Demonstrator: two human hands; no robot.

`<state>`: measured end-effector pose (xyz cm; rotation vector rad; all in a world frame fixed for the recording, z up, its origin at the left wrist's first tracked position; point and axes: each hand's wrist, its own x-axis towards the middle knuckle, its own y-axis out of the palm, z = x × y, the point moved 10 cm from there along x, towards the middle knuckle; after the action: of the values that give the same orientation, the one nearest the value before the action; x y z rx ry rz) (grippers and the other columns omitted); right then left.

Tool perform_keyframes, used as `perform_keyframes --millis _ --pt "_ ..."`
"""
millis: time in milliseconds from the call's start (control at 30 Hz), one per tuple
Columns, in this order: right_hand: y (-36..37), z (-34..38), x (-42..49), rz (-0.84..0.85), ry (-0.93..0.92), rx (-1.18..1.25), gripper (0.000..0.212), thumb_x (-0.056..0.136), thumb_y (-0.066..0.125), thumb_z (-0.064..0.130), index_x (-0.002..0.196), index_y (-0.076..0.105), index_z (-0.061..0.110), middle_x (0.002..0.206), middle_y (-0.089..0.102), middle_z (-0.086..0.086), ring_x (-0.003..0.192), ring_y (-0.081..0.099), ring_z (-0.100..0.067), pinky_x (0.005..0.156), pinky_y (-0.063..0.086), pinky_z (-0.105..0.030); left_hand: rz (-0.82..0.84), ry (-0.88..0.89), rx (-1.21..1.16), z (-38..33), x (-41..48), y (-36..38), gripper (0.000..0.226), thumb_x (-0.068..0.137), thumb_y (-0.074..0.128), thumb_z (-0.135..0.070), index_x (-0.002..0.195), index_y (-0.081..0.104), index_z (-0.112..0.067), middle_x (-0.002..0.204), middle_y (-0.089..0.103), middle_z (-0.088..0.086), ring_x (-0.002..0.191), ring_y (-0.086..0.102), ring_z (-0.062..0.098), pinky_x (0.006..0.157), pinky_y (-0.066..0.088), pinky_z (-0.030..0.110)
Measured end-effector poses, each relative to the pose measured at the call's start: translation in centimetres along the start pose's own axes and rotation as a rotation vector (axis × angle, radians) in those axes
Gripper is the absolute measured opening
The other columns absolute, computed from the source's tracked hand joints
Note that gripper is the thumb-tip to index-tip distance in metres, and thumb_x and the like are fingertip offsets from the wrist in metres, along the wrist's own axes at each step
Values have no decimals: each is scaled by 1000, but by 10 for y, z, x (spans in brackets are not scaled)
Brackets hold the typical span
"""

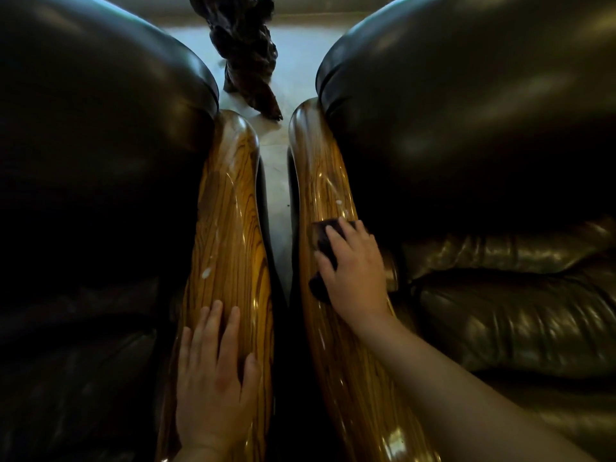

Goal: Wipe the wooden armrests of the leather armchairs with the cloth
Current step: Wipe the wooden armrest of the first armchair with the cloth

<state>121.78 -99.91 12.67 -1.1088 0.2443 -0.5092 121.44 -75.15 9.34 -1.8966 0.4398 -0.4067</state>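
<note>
Two glossy wooden armrests run side by side away from me. My right hand (pixel 355 268) presses a dark cloth (pixel 325 236) flat onto the right armrest (pixel 320 175) about halfway along; the cloth shows at my fingertips and under my thumb. Small pale specks lie on the wood just beyond the cloth. My left hand (pixel 213 371) rests flat, fingers apart, on the near part of the left armrest (pixel 230 201) and holds nothing. That armrest has a pale spot ahead of my fingers.
Dark leather armchairs flank the armrests, left armchair (pixel 93 135) and right armchair (pixel 483 128), with a creased seat cushion (pixel 520 305) at the right. A narrow gap of pale floor (pixel 276 181) separates the armrests. A dark gnarled wood piece (pixel 246 51) stands on the floor beyond.
</note>
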Motion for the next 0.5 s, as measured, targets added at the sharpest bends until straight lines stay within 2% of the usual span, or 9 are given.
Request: perform_keyframes --millis 133,200,300,333,400,500 --pt "3 8 -48 146 -358 -36 52 98 45 42 148 41 27 161 28 5 152 14 -15 124 17 -43 16 -20 -5 1 1 1 67 88 37 -43 151 30 -19 161 24 7 150 15 21 122 8 46" --pt "0 -11 -48 147 -311 -7 54 98 45 41 149 39 25 162 28 5 152 13 -13 123 20 -44 25 -21 -11 2 1 1 67 89 37 -43 151 31 -19 161 24 6 150 15 21 122 8 46" --pt "-5 -24 -4 39 5 80 52 99 49 37 148 41 22 160 32 1 151 17 -16 122 24 -45 20 -19 -12 2 1 1 66 88 38 -42 150 32 -18 161 25 7 150 16 22 122 6 44" --pt "-4 -19 10 15 51 78 51 99 49 37 147 42 21 160 33 0 151 18 -18 122 23 -44 15 -16 -13 1 1 1 66 88 39 -41 149 33 -18 160 26 7 149 17 22 122 6 43" --pt "-1 -1 22 -2 1 36 51 99 47 40 147 41 21 159 34 0 151 19 -19 123 20 -43 6 -12 -9 1 2 -1 67 87 40 -41 149 35 -17 159 27 8 149 18 23 122 7 44" --pt "2 10 -12 63 -213 -29 54 98 47 40 149 36 24 161 29 3 150 17 -13 123 16 -38 3 -12 -12 2 2 0 67 87 40 -41 149 35 -16 159 27 9 149 19 23 122 7 44"
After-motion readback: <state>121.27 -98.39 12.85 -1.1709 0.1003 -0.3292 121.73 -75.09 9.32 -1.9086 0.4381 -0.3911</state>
